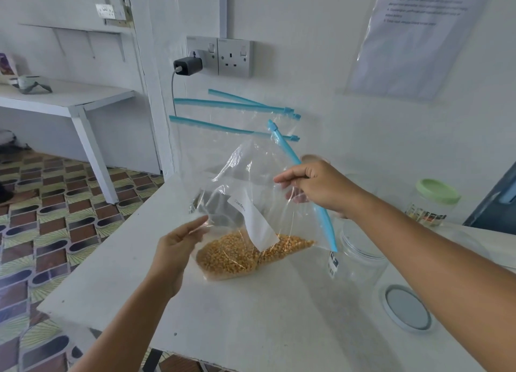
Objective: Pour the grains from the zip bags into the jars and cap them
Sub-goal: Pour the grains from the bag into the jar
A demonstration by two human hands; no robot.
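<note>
A clear zip bag [251,192] with a blue zip strip holds yellow corn kernels [240,255] at its bottom and bears a white label. My right hand [312,184] grips the bag's upper edge by the blue zip. My left hand [174,248] touches the bag's left side with straight fingers. An open clear jar [360,262] stands just right of the bag on the white table [251,315]. Its grey-white lid [406,307] lies flat near my right forearm.
Empty zip bags [237,111] with blue strips lean against the wall behind. A capped jar with a green lid [435,201] stands at the far right. Wall sockets with a black charger [188,65] sit above; a patterned tile floor [55,218] lies left of the table edge.
</note>
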